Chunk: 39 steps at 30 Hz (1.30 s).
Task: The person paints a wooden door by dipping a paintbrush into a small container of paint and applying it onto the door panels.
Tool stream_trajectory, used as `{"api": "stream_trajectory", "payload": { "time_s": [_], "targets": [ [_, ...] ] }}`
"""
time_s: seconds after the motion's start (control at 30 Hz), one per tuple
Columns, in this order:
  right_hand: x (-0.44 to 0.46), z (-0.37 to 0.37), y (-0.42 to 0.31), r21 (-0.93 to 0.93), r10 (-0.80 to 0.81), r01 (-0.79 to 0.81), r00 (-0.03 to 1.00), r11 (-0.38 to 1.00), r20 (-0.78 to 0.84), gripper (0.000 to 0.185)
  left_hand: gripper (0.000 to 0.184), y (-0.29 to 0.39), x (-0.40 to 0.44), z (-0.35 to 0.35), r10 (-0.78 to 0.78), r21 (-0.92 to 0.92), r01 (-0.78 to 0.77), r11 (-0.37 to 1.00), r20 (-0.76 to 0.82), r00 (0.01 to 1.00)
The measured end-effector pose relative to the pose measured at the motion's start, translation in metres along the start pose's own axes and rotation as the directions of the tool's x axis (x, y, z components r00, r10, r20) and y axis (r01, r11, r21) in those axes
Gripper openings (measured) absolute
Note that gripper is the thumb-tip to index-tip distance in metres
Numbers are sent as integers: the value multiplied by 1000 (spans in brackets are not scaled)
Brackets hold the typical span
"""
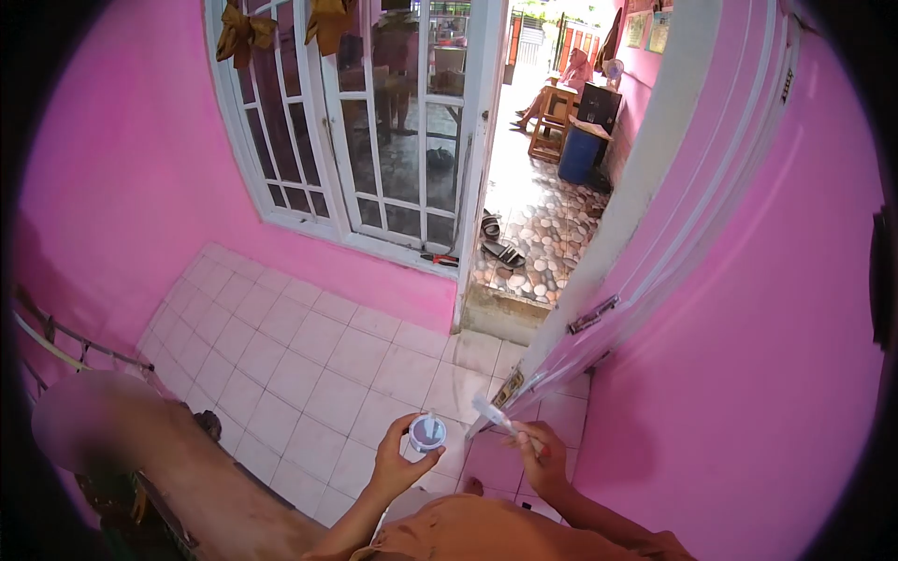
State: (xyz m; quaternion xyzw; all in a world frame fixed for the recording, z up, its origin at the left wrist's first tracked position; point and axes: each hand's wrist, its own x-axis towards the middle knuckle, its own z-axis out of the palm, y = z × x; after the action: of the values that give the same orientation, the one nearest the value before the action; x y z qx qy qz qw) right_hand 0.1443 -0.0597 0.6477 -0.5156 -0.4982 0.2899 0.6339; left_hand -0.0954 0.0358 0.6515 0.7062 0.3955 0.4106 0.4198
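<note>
In my left hand (398, 463) is a small round tub (412, 441), the fingers and thumb wrapped round its side. Whitish-grey paint shows inside, along with a pale stick-like piece. My right hand (544, 460) grips the handle of a paintbrush (494, 412), whose white-coated bristles point up and left. The brush head is close to the edge of the open pink door (585, 351), near a metal latch plate (508, 386); whether it touches the door I cannot tell.
Pale tiles (309, 365) cover the floor. Pliers (440, 260) rest on the white window's sill. Beyond the doorway are sandals (503, 255), a blue bin (579, 154), a wooden stool (552, 122) and a seated person (575, 70). A brown shape (224, 491), partly blurred, fills the lower left.
</note>
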Motion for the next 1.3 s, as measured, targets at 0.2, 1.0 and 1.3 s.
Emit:
{"api": "stream_trajectory", "payload": {
  "time_s": [0.2,1.0,1.3],
  "targets": [
    [23,11,0,-253,-32,49,997,966,71,23,63,-22,29,-6,-28,1,28,1000,32,999],
    [20,155,-90,-64,73,-141,789,988,-610,24,70,-61,157,-48,319,-259,-204,944,558,766],
    [4,151,-110,-123,39,-131,823,984,-567,27,73,-50,118,-54,291,-232,-196,953,519,804]
  ]
}}
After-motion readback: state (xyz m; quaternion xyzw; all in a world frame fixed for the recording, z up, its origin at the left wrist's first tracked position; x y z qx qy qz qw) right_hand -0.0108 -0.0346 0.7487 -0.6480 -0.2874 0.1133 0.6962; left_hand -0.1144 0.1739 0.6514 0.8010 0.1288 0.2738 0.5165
